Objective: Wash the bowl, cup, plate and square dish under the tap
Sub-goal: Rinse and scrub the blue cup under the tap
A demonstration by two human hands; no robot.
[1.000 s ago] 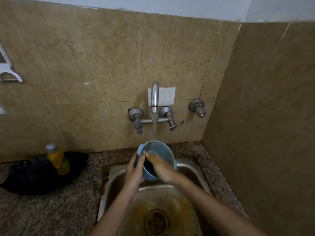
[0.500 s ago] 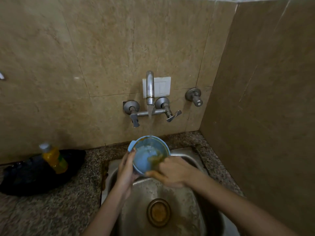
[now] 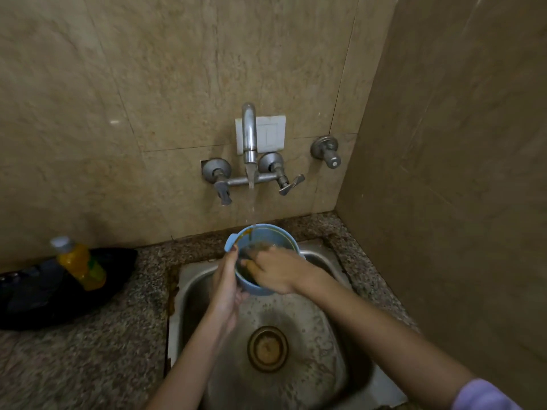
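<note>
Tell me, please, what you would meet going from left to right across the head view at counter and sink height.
Yellow bottle → left hand → blue cup. The right hand overlaps the cup, so I leave it out of the order.

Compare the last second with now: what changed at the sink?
The right hand has slid from the rim of the blue cup deeper inside, rubbing it; the fingers are blurred. The left hand still grips the cup under the running tap. The bottle stays on the counter.
</note>
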